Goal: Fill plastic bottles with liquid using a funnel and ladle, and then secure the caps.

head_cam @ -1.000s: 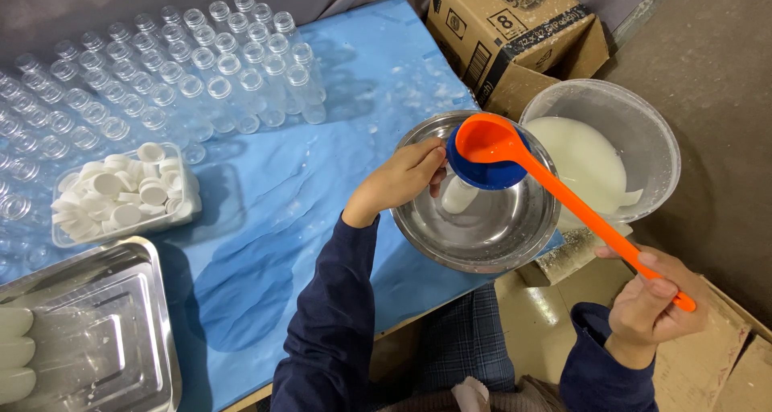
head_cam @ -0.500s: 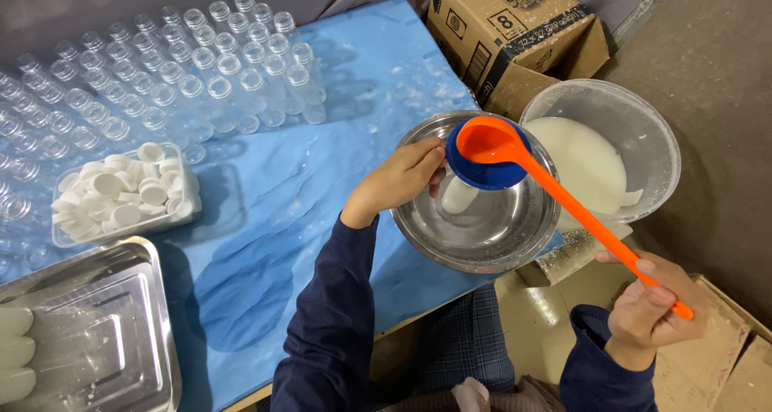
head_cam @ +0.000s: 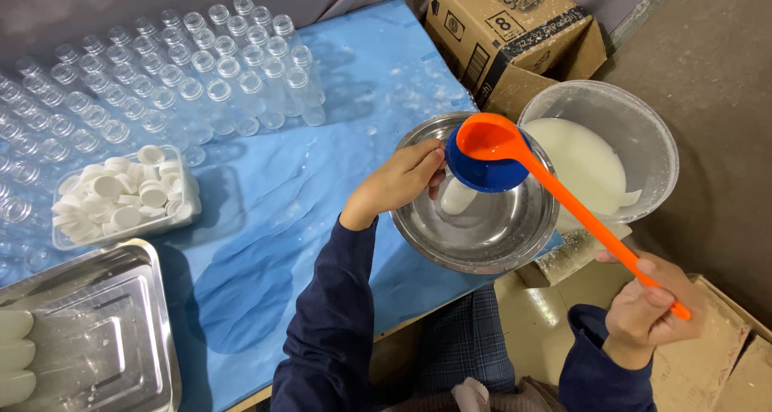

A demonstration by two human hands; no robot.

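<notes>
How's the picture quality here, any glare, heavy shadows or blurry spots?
Head view: sharp overall, with even overhead light. Glare shows on the steel bowl rim and the metal tray. The left arm throws a soft shadow on the blue sheet. The orange ladle in the right hand looks crisp, and so does the left hand. The clear bottles blend together at the far left edge, with slight wide-angle stretch.
</notes>
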